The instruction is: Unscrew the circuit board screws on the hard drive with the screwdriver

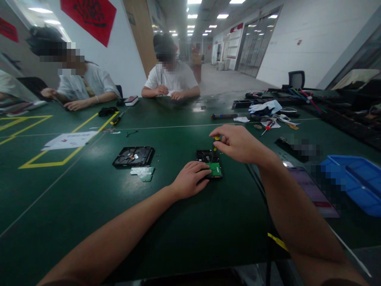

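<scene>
A hard drive (207,155) with a green circuit board (215,170) on its near half lies on the table. My left hand (193,178) holds it from the left, the fingers over the board's edge and the thumb by the near side. Above the drive's far right corner, my right hand (235,143) pinches a small yellow-handled screwdriver (216,142). Its shaft points down at the drive; the tip is too small to make out. To the left lie a second hard drive (133,156) and a detached circuit board (143,173), with tiny screws (158,155) close by.
A blue tray (354,182) and a phone-like flat device (312,190) are on the right. Tools and cables (270,119) clutter the far right. Paper (70,140) and a yellow-and-black screwdriver (117,118) lie far left. Two people (171,79) (89,85) sit across the table.
</scene>
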A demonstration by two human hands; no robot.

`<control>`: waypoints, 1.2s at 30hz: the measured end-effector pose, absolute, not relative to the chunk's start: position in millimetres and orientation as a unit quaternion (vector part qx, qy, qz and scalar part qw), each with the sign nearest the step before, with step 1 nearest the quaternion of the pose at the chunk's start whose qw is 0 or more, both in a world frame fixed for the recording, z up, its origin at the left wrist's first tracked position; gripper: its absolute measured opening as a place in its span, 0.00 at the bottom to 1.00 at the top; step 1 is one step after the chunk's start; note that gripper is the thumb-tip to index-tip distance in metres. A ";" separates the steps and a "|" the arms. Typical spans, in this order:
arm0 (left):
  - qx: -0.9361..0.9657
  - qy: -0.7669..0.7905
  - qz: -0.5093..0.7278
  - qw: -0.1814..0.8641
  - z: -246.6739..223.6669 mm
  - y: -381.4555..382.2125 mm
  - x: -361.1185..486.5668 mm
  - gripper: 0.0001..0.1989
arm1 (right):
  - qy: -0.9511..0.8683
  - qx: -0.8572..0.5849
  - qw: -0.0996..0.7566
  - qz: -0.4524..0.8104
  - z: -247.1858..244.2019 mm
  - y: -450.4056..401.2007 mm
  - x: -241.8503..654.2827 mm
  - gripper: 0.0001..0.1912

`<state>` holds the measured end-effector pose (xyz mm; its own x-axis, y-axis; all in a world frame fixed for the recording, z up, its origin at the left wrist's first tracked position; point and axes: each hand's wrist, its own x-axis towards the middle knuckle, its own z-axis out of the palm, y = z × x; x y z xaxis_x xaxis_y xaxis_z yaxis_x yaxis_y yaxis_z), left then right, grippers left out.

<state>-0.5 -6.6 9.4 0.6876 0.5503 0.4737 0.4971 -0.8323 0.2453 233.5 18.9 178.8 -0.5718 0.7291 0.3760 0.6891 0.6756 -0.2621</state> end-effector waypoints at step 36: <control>0.917 0.279 0.282 0.048 7.9 -5.6 -0.3 0.18 | -0.883 -0.414 0.220 0.009 176.1 20.0 230.8 0.09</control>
